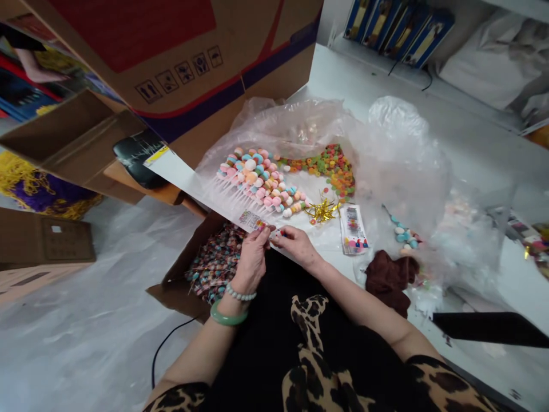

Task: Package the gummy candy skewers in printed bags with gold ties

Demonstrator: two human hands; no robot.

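At the table's near edge, my left hand (254,252) pinches a small printed card (250,218) with bright colours along one end. My right hand (299,246) is close beside it, thumb and fingers pressed together around something tiny that I cannot make out. Just beyond both hands lies a row of pastel candy-like bead strings (261,180) with thin clear ends. Gold tinsel ties (322,211) are to their right. A stack of similar printed cards (354,229) sits right of my right hand.
Orange and green ring-shaped pieces (330,169) spill from clear plastic bags (398,154). A large carton (193,63) stands at the back left. Below the table edge, an open box (171,294) holds wrapped strings (217,263). Brown cloth (388,277) lies to the right.
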